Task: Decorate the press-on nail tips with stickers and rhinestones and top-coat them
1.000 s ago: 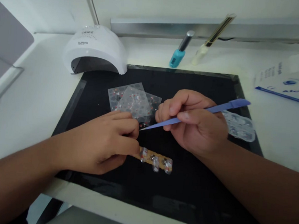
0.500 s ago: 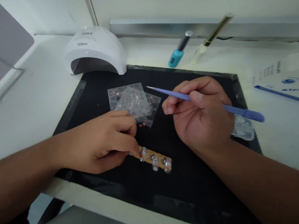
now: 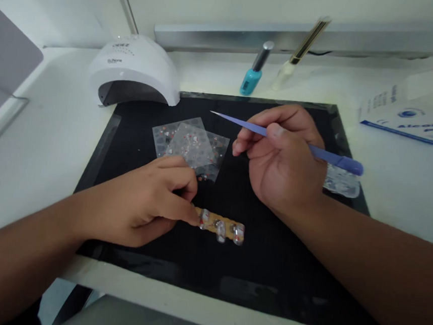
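Observation:
My left hand (image 3: 145, 202) is closed over the left end of a tan strip (image 3: 212, 222) bearing clear, decorated false nails (image 3: 238, 233). Its fingertips and that end of the strip are partly hidden. My right hand (image 3: 284, 163) is raised above the black mat (image 3: 176, 275), palm toward me. It grips purple tweezers (image 3: 332, 156) whose pale tip points left and has nothing visible in it. Overlapping clear sticker sheets (image 3: 193, 143) with small red and white designs lie beyond my left hand.
A white nail lamp (image 3: 145, 60) stands at back left. Behind the mat are a teal polish bottle (image 3: 251, 80) and a cream bottle (image 3: 283, 76). An alcohol pads box (image 3: 406, 116) lies at right. A clear piece (image 3: 345, 184) sits partly behind my right wrist.
The whole view has shifted slightly. The tweezers' tip is a little higher over the mat and their body tilts more. My left hand stays at the strip.

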{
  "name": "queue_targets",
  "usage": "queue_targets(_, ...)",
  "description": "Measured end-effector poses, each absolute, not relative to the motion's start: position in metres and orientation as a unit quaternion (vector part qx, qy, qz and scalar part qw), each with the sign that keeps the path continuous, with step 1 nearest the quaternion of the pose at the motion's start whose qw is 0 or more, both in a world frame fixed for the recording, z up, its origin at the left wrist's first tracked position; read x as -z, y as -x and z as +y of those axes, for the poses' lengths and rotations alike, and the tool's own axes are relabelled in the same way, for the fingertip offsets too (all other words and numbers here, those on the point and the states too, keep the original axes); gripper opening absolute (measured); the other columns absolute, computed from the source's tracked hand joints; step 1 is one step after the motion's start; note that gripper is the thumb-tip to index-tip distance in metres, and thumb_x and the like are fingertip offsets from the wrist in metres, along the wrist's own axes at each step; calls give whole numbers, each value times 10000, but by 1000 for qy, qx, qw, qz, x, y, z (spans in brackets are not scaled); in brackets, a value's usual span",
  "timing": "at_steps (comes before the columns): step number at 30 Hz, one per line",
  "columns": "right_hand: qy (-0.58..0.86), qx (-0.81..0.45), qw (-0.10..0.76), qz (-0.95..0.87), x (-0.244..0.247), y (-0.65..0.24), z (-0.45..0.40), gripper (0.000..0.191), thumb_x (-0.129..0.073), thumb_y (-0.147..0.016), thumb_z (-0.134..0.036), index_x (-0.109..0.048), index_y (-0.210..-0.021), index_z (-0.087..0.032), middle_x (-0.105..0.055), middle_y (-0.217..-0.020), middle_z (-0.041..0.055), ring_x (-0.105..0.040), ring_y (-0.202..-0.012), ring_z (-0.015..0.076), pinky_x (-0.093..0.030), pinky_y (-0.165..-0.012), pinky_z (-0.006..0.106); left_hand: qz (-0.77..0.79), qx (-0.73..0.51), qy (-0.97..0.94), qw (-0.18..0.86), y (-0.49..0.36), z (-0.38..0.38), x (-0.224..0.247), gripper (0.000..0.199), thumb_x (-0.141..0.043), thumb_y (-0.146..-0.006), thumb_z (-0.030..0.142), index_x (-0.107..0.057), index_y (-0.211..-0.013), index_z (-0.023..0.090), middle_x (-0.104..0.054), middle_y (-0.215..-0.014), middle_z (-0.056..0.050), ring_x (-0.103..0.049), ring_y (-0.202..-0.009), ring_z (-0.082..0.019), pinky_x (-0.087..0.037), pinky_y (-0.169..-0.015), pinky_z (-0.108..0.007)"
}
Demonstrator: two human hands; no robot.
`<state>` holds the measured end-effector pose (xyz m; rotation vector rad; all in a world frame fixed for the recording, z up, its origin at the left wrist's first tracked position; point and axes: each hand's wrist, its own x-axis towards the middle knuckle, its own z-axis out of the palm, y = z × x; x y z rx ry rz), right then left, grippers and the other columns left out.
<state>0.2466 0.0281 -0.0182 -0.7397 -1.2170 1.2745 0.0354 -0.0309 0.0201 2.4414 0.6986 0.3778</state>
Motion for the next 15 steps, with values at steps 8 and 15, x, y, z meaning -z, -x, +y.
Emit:
queue_targets(8,345,-516,571,-538,23,-247,29,28,-554,-818,-288,-538,-830,-267,-577,-742,-10,-543,-632,159,-445,-598,313,260,-182,-906,280,-37,-36,-23,332,-476,-833,21,-661,-1019,225,-518,-860,-38,-478,-787,-169,-434,-747,-343)
queue_targets(15,335,-503,565,-562,22,-248,25,50,-523,-841,-313,-511,-827,-266,-576,-757,0,-551,-659,157,-459,-618,306,236,-150,-935,219,-47,-47,-28,200,-533,-897,129,-666,-1038,177,-552,-911,-69,-482,-889,-224,-373,-782,-414)
